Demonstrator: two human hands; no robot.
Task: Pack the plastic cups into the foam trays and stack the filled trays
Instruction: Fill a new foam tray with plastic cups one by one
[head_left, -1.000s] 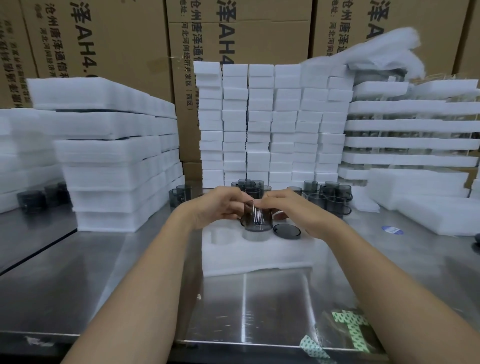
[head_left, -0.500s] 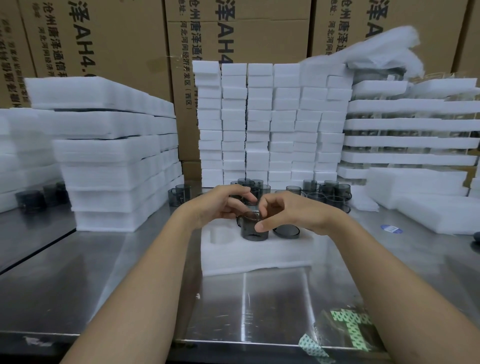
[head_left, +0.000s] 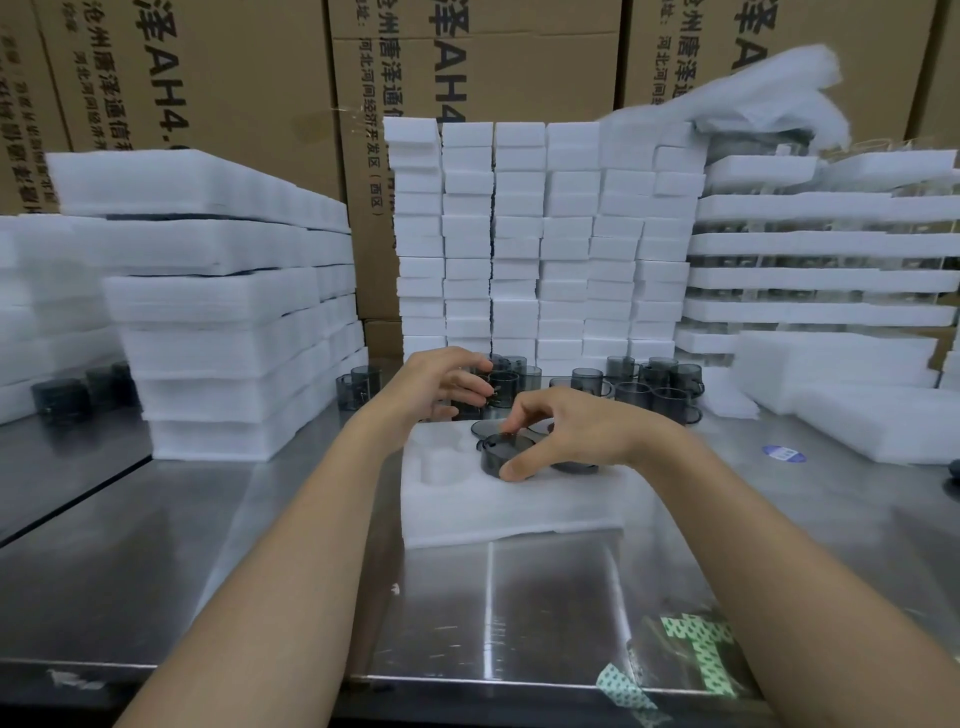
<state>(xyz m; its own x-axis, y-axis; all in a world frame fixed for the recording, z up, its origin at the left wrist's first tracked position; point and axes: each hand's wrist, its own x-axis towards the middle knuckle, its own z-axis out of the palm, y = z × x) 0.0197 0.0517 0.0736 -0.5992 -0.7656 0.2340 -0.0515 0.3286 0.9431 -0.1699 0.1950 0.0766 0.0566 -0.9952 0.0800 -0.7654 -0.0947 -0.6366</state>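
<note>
A white foam tray (head_left: 509, 506) lies on the steel table in front of me, with empty round pockets on its left. My right hand (head_left: 563, 431) pinches a smoky grey plastic cup (head_left: 501, 453) sunk low in a tray pocket, thumb on its near wall and fingers over its rim. More grey cups sit in pockets beside and behind it. My left hand (head_left: 441, 384) hovers beyond the tray's far edge, fingers spread and loosely curled next to a loose cup (head_left: 501, 387); it holds nothing that I can see.
Loose grey cups (head_left: 649, 387) stand in a cluster behind the tray. Stacks of foam trays (head_left: 228, 312) rise on the left, foam blocks (head_left: 540, 244) at the back, filled tray stacks (head_left: 821, 244) on the right. Cardboard boxes line the wall. Green tape scraps (head_left: 691, 654) lie near the front edge.
The cup held by both hands above the tray has gone down into a pocket under my right hand. My left hand has let go and moved back toward the loose cups.
</note>
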